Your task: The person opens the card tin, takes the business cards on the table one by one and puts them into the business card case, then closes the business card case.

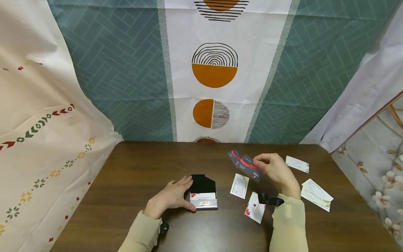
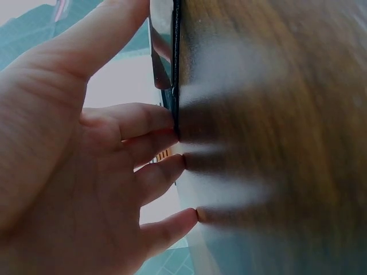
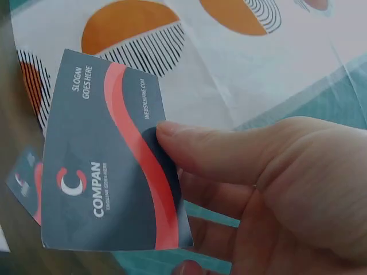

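My left hand rests on the table at the left side of a black business card case. Its fingers are spread, with the thumb at the near corner and the fingertips by the far one. The case's lid is up, and a white card with pink flowers shows inside above a shiny metal front. Between thumb and fingers, my right hand pinches a dark grey business card with a red wave, tilted above the table. Behind it, partly hidden, is a second dark grey card of the same design.
Below the right hand lie a white card with a yellow-green edge and a flowered white card. Farther right are a single white card and several fanned white cards. Patterned cloth hangs behind the brown table.
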Demonstrator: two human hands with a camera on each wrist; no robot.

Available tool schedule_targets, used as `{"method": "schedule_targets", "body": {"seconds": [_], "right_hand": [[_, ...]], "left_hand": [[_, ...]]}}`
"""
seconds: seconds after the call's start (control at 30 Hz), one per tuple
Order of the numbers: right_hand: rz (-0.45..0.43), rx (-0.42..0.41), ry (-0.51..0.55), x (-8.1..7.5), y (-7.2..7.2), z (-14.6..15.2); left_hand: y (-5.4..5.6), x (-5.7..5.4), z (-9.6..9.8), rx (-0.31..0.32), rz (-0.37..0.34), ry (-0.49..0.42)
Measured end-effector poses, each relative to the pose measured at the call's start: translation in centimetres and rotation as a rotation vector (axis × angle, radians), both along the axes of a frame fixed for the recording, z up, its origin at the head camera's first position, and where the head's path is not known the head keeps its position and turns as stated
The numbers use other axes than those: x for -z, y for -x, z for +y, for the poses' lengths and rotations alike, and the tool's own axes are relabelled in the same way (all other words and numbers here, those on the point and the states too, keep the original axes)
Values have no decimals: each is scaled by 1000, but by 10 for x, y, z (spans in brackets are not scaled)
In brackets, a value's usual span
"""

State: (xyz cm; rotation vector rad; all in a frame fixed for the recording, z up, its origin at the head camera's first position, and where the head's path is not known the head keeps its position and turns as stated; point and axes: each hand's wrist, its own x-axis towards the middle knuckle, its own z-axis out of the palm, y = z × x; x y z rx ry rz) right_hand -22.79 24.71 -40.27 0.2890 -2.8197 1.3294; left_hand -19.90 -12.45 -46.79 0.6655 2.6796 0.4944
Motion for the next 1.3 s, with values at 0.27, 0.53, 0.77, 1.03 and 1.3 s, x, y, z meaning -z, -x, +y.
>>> {"method": "schedule_targets", "body": {"seconds": [0.27, 0.53, 0.77, 1.03, 1.3], "right_hand": [[-29, -60, 26, 16, 4, -39], [-35, -186, -37, 26, 10, -85], [-20, -244, -22, 32, 11, -105], [30, -286, -71, 44, 13, -125], [67, -315, -131, 47, 13, -137]], "left_hand": [[-3, 1, -1, 7, 9, -11], [-3, 2, -6, 8, 12, -20], [-2, 2, -7, -3, 16, -11], [0, 1, -1, -13, -8, -17], [2, 1, 0, -13, 1, -17]]}}
